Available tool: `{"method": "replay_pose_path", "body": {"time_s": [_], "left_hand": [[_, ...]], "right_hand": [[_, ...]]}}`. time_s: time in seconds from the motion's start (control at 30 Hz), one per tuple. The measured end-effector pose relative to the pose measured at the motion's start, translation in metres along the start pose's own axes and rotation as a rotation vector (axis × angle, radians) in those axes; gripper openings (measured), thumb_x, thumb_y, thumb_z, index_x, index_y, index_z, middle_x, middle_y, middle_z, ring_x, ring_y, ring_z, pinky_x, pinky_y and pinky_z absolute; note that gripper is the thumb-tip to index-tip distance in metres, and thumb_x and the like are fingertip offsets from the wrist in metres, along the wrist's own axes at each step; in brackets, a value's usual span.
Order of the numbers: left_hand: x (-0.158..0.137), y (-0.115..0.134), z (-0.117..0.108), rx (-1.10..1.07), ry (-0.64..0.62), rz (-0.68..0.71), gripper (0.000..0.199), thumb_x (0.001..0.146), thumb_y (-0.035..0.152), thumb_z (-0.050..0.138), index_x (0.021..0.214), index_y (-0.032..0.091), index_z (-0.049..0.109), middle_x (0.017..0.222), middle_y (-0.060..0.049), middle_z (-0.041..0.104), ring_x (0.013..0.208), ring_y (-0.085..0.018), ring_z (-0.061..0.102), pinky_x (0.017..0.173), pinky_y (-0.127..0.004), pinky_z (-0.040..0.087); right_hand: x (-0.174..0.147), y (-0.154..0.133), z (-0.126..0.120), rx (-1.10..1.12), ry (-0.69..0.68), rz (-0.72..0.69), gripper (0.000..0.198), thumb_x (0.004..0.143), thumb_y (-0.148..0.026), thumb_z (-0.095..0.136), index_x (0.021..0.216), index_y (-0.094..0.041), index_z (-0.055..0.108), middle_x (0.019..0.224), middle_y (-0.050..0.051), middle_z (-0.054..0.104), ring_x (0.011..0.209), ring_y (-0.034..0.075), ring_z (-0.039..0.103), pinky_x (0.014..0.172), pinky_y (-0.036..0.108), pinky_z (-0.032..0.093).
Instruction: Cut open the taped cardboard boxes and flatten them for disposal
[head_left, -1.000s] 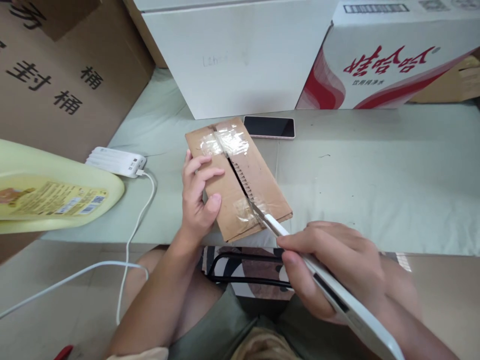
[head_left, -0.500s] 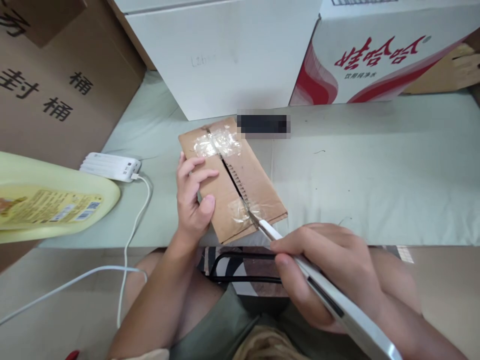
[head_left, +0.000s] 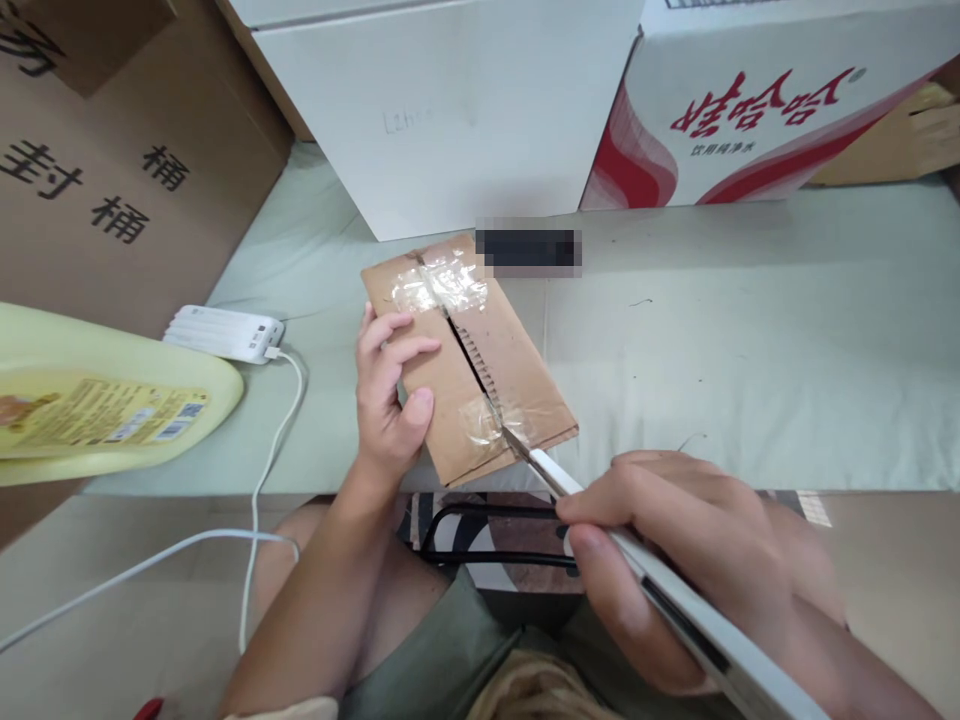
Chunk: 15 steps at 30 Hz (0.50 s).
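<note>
A small brown cardboard box [head_left: 517, 365] lies slanted on the pale green cloth, with clear tape [head_left: 457, 280] across its far end and more tape near its close end. Between the taped patches, a dark slit shows along the seam. My left hand [head_left: 394, 385] grips the box's left side, fingers over the top and thumb at the near edge. Closed around a white-and-silver utility knife [head_left: 551, 470], my right hand [head_left: 675, 560] is at the lower right. The knife's blade tip touches the seam at the near tape.
Behind stand a plain white box [head_left: 465, 120] and a red-and-white printed carton [head_left: 720, 130]. A large brown carton [head_left: 150, 90], a yellow bottle [head_left: 112, 400] and a white power bank [head_left: 225, 333] with a cable are left. A blurred dark item [head_left: 529, 248] touches the box's far corner.
My right hand and the knife have shifted slightly right and down, with the blade still at the near tape. My left hand keeps its hold on the box.
</note>
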<state>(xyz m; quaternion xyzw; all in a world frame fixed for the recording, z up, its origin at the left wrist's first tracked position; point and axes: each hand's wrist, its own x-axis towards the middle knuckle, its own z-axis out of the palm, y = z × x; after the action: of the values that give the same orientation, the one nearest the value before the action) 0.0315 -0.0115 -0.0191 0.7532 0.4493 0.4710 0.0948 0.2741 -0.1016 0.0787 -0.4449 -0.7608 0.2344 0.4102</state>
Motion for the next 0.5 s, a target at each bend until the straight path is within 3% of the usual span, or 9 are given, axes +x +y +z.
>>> {"method": "replay_pose_path", "body": {"time_s": [0.33,0.5], "left_hand": [[0.001,-0.002,-0.001,0.008,0.002,0.018,0.040,0.096,0.061,0.046,0.117,0.032,0.065,0.134,-0.005,0.058,0.134,-0.031,0.054,0.131,-0.062,0.023],[0.001,-0.002,0.000,-0.032,0.009,0.035,0.036,0.098,0.056,0.046,0.119,0.033,0.063,0.135,-0.005,0.057,0.133,-0.028,0.055,0.132,-0.059,0.023]], "right_hand": [[0.004,0.004,0.005,0.086,-0.020,0.059,0.013,0.086,-0.013,0.052,0.079,-0.023,0.053,0.050,-0.007,0.050,0.038,0.007,0.045,0.040,0.019,0.038],[0.007,0.002,-0.008,0.130,-0.049,0.053,0.018,0.089,-0.010,0.049,0.077,-0.022,0.053,0.051,-0.006,0.048,0.039,0.007,0.039,0.040,0.022,0.037]]}}
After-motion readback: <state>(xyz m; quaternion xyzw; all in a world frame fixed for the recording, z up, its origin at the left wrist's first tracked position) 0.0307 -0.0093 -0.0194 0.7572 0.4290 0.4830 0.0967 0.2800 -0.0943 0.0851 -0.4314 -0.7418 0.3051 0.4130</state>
